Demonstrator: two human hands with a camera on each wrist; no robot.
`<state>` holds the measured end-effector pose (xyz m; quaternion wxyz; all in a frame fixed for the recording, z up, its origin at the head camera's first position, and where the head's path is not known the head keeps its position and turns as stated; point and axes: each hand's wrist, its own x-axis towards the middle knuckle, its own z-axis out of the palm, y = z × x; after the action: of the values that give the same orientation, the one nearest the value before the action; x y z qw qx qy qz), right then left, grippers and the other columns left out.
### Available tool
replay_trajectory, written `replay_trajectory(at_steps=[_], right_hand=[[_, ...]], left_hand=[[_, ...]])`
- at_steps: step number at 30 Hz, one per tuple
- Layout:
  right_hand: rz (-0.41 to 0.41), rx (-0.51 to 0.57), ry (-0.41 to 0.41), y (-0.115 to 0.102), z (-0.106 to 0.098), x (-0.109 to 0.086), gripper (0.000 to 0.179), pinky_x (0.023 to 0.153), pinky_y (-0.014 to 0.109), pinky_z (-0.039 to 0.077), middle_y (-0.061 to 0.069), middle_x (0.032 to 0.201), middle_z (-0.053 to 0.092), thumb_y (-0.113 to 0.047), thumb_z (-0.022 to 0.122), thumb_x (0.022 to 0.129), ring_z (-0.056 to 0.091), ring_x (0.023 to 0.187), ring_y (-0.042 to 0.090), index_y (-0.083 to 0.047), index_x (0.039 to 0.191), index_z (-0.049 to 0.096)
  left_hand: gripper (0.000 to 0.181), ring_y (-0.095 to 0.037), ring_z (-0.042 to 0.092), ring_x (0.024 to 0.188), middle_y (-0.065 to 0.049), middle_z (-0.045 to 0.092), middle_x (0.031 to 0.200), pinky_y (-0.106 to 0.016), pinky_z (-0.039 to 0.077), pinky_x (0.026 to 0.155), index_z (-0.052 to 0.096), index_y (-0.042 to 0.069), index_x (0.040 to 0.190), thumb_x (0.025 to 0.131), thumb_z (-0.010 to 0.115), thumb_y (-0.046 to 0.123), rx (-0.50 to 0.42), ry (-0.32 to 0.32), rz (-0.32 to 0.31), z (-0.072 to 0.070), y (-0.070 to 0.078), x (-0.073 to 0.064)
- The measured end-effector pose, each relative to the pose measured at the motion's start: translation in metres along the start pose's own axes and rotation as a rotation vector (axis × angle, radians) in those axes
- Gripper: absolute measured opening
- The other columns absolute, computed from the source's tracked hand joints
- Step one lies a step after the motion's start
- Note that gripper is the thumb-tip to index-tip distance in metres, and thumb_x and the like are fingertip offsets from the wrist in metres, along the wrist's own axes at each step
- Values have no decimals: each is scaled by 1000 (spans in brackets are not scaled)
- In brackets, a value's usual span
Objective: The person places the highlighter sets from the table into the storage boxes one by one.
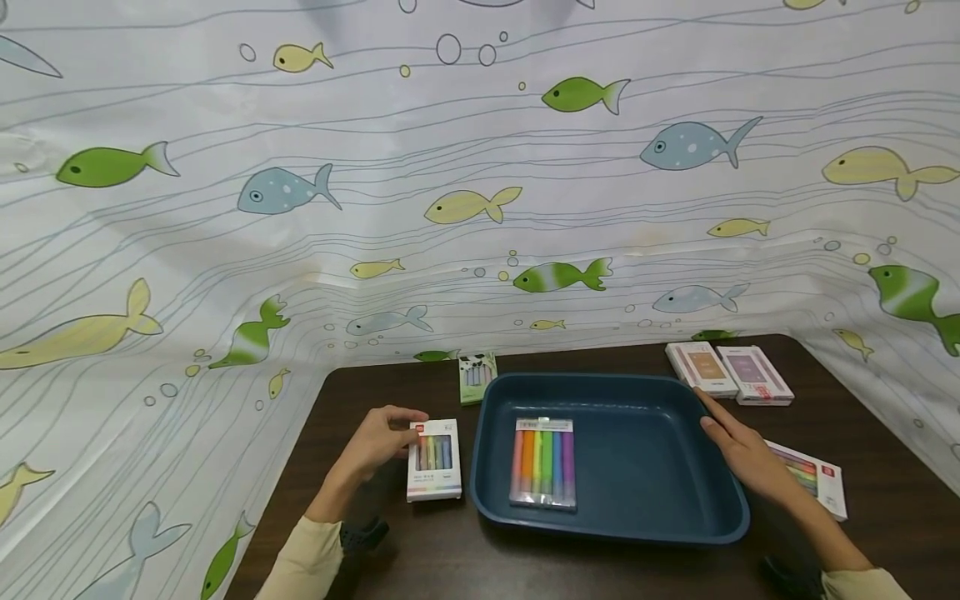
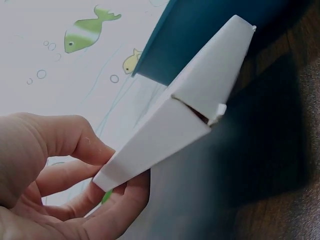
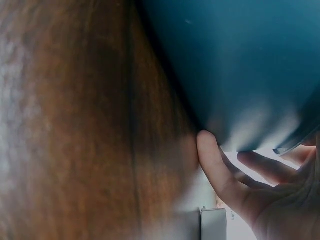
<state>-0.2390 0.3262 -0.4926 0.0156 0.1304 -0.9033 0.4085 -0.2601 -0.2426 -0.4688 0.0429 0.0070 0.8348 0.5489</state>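
My left hand [image 1: 378,442] pinches the upper left edge of a white box of coloured pens [image 1: 435,485], left of a dark blue tray [image 1: 637,467]. Seen end-on in the left wrist view, the white box [image 2: 160,135] sits tilted between thumb and fingers, with a slightly gapped flap. A clear pack of rainbow highlighters [image 1: 543,467] lies in the tray's left half. Over at the tray's right side, my right hand [image 1: 750,454] holds the rim. The right wrist view has its fingers [image 3: 215,160] against the tray's outer wall [image 3: 240,65].
A small green pack of pens [image 1: 477,377] lies behind the tray's left corner. Two white boxes, one with an orange panel [image 1: 703,368] and one purple [image 1: 753,375], lie at the back right. Another white pen box [image 1: 825,487] is partly behind my right arm. A fish-patterned sheet [image 1: 480,167] hangs behind the dark table [image 1: 420,550].
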Motion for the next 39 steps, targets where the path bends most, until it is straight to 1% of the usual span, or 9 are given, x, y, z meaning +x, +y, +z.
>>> replay_trajectory(at_steps=[7, 13, 21, 24, 27, 33, 35, 39], right_hand=[[7, -8, 0, 0, 0, 0, 58, 98, 77, 26, 34, 158, 23, -36, 34, 113, 28, 135, 63, -18, 165, 14], [16, -9, -3, 0, 0, -2, 58, 97, 77, 26, 35, 158, 24, -35, 33, 113, 29, 134, 64, -17, 165, 14], [14, -9, -1, 0, 3, -3, 58, 97, 76, 27, 35, 157, 24, -34, 34, 113, 30, 135, 62, -15, 165, 15], [13, 0, -4, 0, 4, -3, 58, 98, 76, 27, 34, 158, 24, -33, 34, 113, 29, 135, 62, -16, 165, 15], [15, 4, -4, 1, 4, -4, 58, 98, 77, 27, 34, 158, 23, -34, 34, 113, 29, 135, 62, -16, 165, 15], [18, 4, -2, 0, 2, -3, 58, 98, 77, 27, 34, 158, 23, -35, 34, 113, 29, 135, 62, -16, 165, 14], [13, 1, 1, 0, 1, -2, 58, 97, 77, 27, 34, 158, 23, -35, 33, 113, 30, 135, 62, -17, 165, 14], [8, -3, 7, -1, -1, 0, 58, 98, 76, 27, 33, 159, 23, -36, 33, 113, 30, 135, 62, -18, 165, 14]], left_hand=[[23, -27, 67, 91, -20, 57, 128, -50, 57, 75, 76, 2, 112, 90, 71, -4, -1, 9, -8, -3, 5, -5], [23, -27, 67, 91, -20, 58, 125, -47, 57, 72, 76, 2, 113, 91, 71, -3, -1, -8, 8, -4, 6, -7], [23, -27, 67, 89, -19, 60, 121, -45, 57, 72, 76, 3, 112, 90, 74, -1, -23, 0, -6, -5, 6, -9], [23, -27, 67, 91, -20, 58, 123, -46, 57, 73, 76, 2, 113, 90, 73, -2, -29, -10, -5, -4, 8, -11], [24, -28, 66, 94, -19, 57, 125, -48, 57, 75, 75, 1, 114, 90, 72, -1, -27, -29, 13, -4, 11, -12], [24, -27, 64, 94, -15, 58, 122, -50, 56, 76, 77, 5, 112, 90, 71, -3, -7, -43, 31, -2, 20, -12], [25, -27, 64, 94, -15, 59, 121, -48, 56, 75, 77, 5, 113, 90, 71, -3, -12, -55, 31, -1, 23, -11], [26, -28, 65, 93, -17, 59, 121, -45, 57, 74, 74, 1, 116, 90, 71, -2, -52, -98, 40, -1, 28, -9]])
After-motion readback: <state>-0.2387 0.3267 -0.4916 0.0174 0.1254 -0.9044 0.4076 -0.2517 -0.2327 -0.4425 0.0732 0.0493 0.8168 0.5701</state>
